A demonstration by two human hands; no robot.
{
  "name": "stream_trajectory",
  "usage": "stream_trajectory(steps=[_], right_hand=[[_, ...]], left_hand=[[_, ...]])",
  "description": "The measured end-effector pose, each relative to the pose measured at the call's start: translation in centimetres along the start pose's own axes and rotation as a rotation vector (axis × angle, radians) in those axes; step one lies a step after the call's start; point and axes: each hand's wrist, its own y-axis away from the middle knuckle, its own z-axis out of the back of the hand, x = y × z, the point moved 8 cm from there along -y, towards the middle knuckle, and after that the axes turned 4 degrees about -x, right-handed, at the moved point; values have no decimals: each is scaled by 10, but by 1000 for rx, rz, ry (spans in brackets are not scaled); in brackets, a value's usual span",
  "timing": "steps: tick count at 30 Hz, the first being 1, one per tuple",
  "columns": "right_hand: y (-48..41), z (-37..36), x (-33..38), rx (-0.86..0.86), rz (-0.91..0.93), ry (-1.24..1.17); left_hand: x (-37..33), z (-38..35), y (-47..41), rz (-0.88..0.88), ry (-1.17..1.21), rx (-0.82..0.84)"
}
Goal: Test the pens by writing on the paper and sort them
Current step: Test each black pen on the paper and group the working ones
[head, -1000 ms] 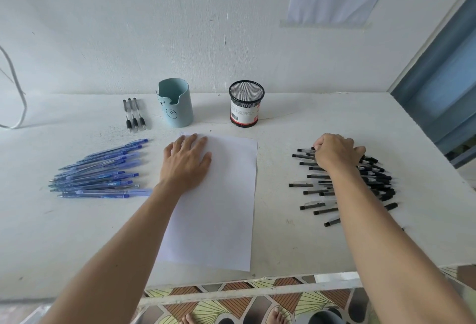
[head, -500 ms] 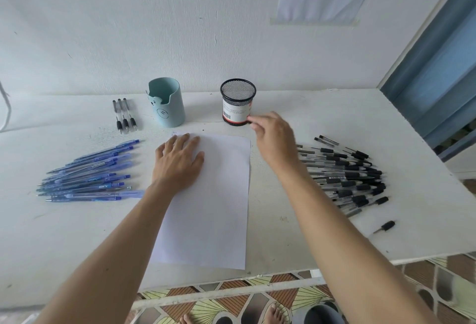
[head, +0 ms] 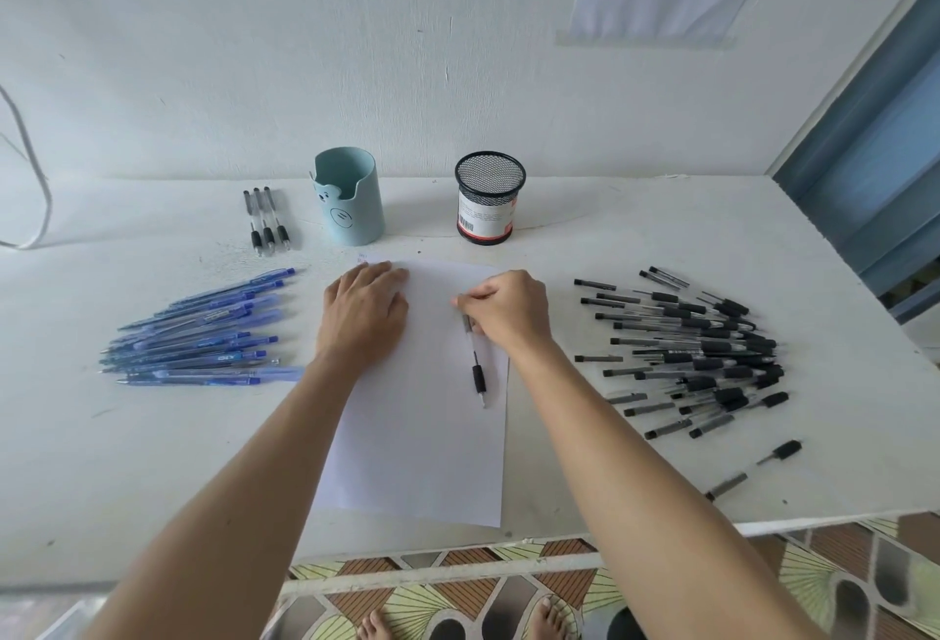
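Observation:
A white sheet of paper [head: 422,446] lies in the middle of the white table [head: 152,476]. My left hand [head: 363,311] rests flat on its upper left part. My right hand [head: 508,311] is over the paper's upper right and grips the back end of a black pen [head: 477,375], whose tip points toward me and lies on the paper. A heap of black pens [head: 697,354] lies to the right. A heap of blue pens [head: 203,339] lies to the left. Three black pens [head: 265,224] lie side by side at the back left.
A light blue pen cup [head: 350,197] and a black mesh pen cup [head: 488,199] stand behind the paper near the wall. A white cable [head: 35,181] hangs at the far left. The table's front edge runs just past the paper; a tiled floor and bare feet show below.
My right hand left the black heap, swung over toward the mesh cup, and now holds a black pen down on the paper. My left hand stayed on the sheet.

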Motion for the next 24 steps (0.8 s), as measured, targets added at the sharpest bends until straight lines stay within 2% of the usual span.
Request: stream_trajectory(steps=[3, 6, 9, 11, 13, 16, 18, 20, 22, 24], right_hand=[[0, 13, -3, -42, 88, 46], [-2, 15, -12, 29, 223, 265], [-1, 8, -24, 115, 253, 434], [1, 7, -28, 111, 266, 456], [4, 8, -31, 80, 282, 432], [5, 10, -32, 37, 267, 348], [5, 8, -30, 38, 229, 315], [7, 5, -27, 42, 205, 331], [14, 3, -23, 26, 249, 411], [22, -3, -20, 52, 321, 523]], left_hand=[[4, 5, -8, 42, 110, 28], [4, 11, -10, 76, 185, 77], [-14, 22, -2, 38, 231, -5], [-37, 19, 8, 35, 255, 11], [-55, 5, 18, 78, 149, 122], [-71, -13, 30, 80, -182, 255], [-72, -11, 32, 126, -211, 283], [-66, -7, 32, 201, -137, 291], [-57, 4, 30, 271, 15, 231], [-45, 15, 28, 367, 426, 135]])
